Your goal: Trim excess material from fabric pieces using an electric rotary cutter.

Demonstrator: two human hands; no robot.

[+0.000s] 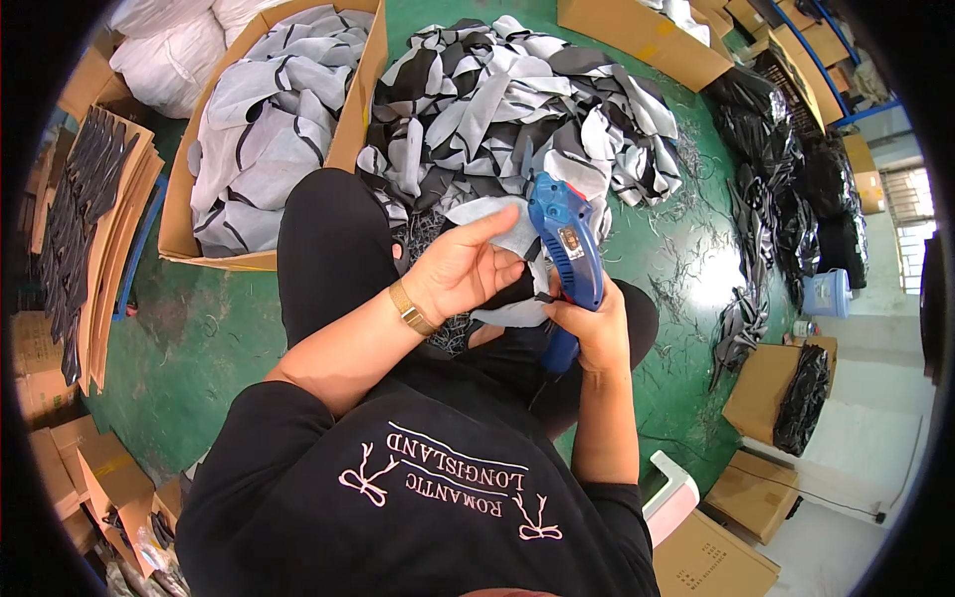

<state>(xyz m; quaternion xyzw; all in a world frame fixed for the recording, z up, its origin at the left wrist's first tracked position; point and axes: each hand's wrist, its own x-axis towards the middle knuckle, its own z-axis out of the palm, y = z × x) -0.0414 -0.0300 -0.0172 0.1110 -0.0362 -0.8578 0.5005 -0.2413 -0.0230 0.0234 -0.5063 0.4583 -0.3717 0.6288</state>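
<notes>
"What's closest on your feed?"

"My right hand (594, 323) wraps the blue tool (569, 234), its head angled away from me. My left hand (466, 264) is half curled beside it, at the grey cloth (517, 237); I can't tell whether it pinches."

"Beyond?"

"A grey-and-black pile (537, 90) on the green floor (179, 338), then a full box (359, 98) to its left."

Green floor (189, 348), white wall (865, 438), bright window (911, 234).
</notes>
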